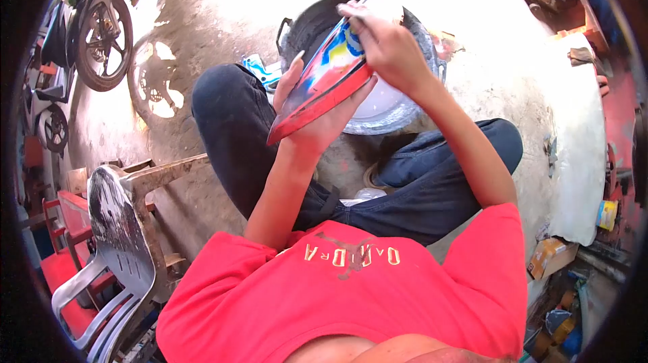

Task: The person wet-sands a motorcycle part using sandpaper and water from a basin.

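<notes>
A glossy red motorcycle fairing panel [324, 96] with blue, yellow and white graphics is held at a slant above a round tub [423, 39]. My left hand [307, 130] grips its lower part from beneath, with the thumb along the left edge. Against the panel's upper face is my right hand [391, 52], its fingers bent and pressed together near the top edge. Whatever may be under those fingertips is hidden. Cloudy, greyish-white liquid [385, 103] shows inside the tub. Beside my left knee lies a blue and white piece [262, 72], partly hidden.
Motorcycles, one with its front wheel [102, 45] showing, stand at the upper left. Stacked plastic chairs [121, 241] and a wooden frame [169, 172] are at the left. A long white panel [574, 147], a cardboard box [552, 258] and a yellow can [607, 215] line the right.
</notes>
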A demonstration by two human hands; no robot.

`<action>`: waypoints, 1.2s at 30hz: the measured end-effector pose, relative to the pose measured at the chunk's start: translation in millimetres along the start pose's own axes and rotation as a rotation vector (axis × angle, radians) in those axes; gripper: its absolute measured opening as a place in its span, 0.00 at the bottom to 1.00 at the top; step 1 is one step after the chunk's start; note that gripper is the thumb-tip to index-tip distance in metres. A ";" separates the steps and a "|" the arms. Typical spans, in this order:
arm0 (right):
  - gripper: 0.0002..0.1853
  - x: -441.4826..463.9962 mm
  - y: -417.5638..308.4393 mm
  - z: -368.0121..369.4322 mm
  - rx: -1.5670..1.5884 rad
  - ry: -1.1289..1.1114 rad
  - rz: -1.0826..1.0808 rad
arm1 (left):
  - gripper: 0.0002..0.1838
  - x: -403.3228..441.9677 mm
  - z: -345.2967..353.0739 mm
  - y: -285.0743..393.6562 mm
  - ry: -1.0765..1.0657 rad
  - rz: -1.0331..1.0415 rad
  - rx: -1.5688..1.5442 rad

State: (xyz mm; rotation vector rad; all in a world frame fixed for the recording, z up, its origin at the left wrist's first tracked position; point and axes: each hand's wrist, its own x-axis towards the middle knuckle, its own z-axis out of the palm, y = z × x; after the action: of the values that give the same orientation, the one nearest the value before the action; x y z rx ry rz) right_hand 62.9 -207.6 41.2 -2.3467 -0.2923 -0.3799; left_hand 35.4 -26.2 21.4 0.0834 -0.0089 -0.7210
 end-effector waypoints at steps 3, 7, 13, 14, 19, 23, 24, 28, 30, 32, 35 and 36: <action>0.18 -13.2 -15.5 -6.9 0.010 0.008 -0.052 | 0.43 5.4 -4.8 -2.5 -0.012 0.074 0.115; 0.21 -41.1 -47.0 -3.4 0.031 0.006 -0.431 | 0.44 4.5 -1.7 -1.0 0.088 0.188 0.198; 0.20 -22.9 -5.8 -15.1 -0.087 0.036 0.001 | 0.44 6.1 7.8 -4.3 -0.142 0.000 -0.132; 0.21 -36.4 -11.9 -0.3 -0.158 0.135 -0.334 | 0.44 6.7 6.7 -4.0 -0.178 -0.009 -0.188; 0.22 -29.1 -16.8 2.2 -0.109 0.054 -0.439 | 0.50 3.0 -1.0 -0.1 -0.218 0.025 -0.121; 0.20 -13.4 -2.4 0.2 -0.187 0.065 -0.202 | 0.52 3.3 7.2 -4.4 -0.050 0.049 -0.011; 0.20 -15.2 -9.2 9.2 -0.208 0.149 -0.370 | 0.52 4.9 6.5 -2.9 0.032 0.135 0.094; 0.24 -32.2 -42.5 20.4 -0.063 0.042 -0.641 | 0.55 3.2 -36.3 12.2 -0.369 0.001 -0.234; 0.21 -12.2 -6.3 13.9 -0.171 0.104 -0.422 | 0.55 -2.4 -8.6 6.3 -0.119 0.031 -0.098; 0.19 3.2 3.3 -4.1 -0.185 -0.115 0.201 | 0.55 -5.0 -8.7 4.7 -0.069 0.027 -0.099; 0.21 -28.8 -19.6 22.5 -0.196 0.092 -0.417 | 0.56 -3.8 -8.8 7.9 -0.178 0.022 -0.231; 0.22 -44.6 -42.3 26.7 -0.182 0.063 -0.547 | 0.55 -4.7 -14.5 11.2 -0.176 -0.010 -0.175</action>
State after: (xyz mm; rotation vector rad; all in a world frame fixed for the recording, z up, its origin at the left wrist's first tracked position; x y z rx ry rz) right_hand 13.0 -163.4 33.7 -2.3964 -0.9084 -0.7651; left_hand 39.8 -13.7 7.9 -0.1474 -0.1141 -0.7341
